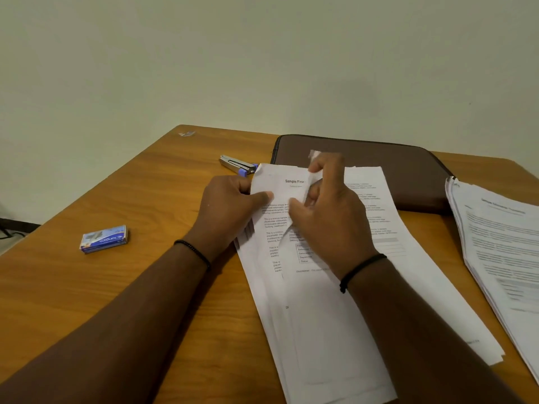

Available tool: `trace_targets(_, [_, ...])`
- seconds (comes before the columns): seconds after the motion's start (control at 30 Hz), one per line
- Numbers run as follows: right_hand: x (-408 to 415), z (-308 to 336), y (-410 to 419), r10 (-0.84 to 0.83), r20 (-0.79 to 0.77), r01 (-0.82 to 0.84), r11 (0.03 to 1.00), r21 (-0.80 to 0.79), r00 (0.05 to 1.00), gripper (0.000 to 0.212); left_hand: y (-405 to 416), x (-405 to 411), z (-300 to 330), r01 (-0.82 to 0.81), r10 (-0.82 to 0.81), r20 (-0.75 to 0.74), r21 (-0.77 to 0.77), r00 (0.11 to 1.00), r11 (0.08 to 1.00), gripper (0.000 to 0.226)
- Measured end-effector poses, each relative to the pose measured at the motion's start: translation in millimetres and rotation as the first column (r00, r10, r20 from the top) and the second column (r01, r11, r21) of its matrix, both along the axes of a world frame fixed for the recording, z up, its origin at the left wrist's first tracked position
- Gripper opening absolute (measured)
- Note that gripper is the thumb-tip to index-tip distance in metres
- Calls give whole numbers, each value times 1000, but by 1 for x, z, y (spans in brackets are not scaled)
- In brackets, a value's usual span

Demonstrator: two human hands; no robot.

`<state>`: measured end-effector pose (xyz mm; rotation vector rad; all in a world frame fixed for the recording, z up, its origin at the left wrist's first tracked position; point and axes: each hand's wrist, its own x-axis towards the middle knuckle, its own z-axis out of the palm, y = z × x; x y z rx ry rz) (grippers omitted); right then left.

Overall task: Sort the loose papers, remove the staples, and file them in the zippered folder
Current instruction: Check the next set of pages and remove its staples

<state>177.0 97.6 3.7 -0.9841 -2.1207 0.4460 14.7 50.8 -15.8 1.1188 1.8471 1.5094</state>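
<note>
Head view — both hands' fingers pinching the papers [320, 287] at their top edge — bare table [145, 287] leftward

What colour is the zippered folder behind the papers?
Dark brown; the folder shows best in the head view, the only one.

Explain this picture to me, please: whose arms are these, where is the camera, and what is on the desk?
No machine here: a person wears one camera on the head, looking down at their own two bare hands. The left hand pinches the edge of a white printed paper sheaf, while the right hand curls around its folded-up top corner. Behind lies a closed brown zippered folder. On the wooden desk also sit a silver stapler with blue trim, a small blue staple box and, at right, a second stack of printed pages.
</note>
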Motion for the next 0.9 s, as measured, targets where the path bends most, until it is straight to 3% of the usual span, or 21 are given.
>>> trace_targets(0.07, [-4,-1,-4,71,-68,-75,995,-68,995,53,-3,4,3,4,-7,117,26,993,1000,12])
trace_targets(0.2, [-7,-7,-5,81,-92,-96,981,-169,992,23,-10,5,9,43,-52,261,40,964,998,18])
trace_targets(0.33, [-6,-10,-1,101,-133,-124,977,-176,986,16,-12,-2,13,94,-117,428,76,896,993,22])
trace_targets(0.7, [-8,-13,-2,204,-153,-201,979,39,967,18,-12,-6,15,117,-151,515,99,844,988,27])
trace_targets(0.8, [-9,-14,-4,208,-70,-197,970,142,976,9,-14,-5,16,122,-165,521,117,837,986,27])
trace_targets(0.9, [-11,-13,-4,160,69,-172,951,258,985,16,-15,-4,18,126,-172,523,123,835,984,26])
